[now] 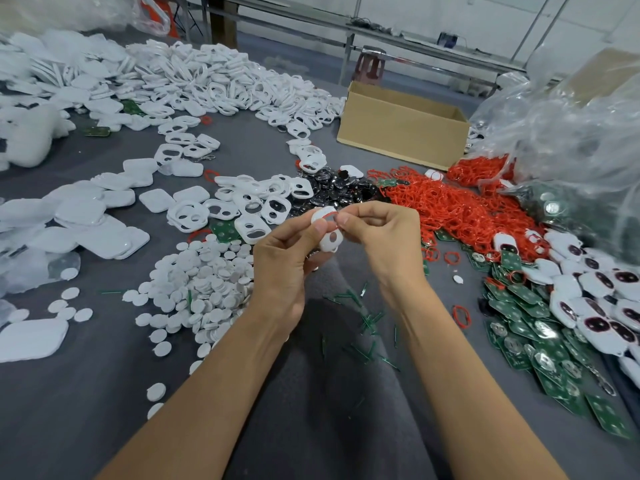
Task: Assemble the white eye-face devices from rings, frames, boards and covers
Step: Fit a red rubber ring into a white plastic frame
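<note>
Fingers (pixel 320 227) of both hands pinched one white plastic two-holed frame (pixel 327 230), its thin red rubber ring (pixel 325 214) at the upper hole, above the grey table (pixel 104 393).

Tabletop (pixel 104 393) dark grey cloth. White frame (pixel 327 233) w/ red ring (pixel 325 213) on its upper hole. Loose rings heap (pixel 460 209) bright red-orange. Frames pile (pixel 242 84), covers (pixel 93 216) & discs (pixel 207 278) all white. Boards (pixel 540 337) green w/ silver spots. Lens bits (pixel 332 192) glossy black. Box (pixel 401 129) plain tan cardboard. Done units (pixel 595 299) white w/ dark eyes.
</note>
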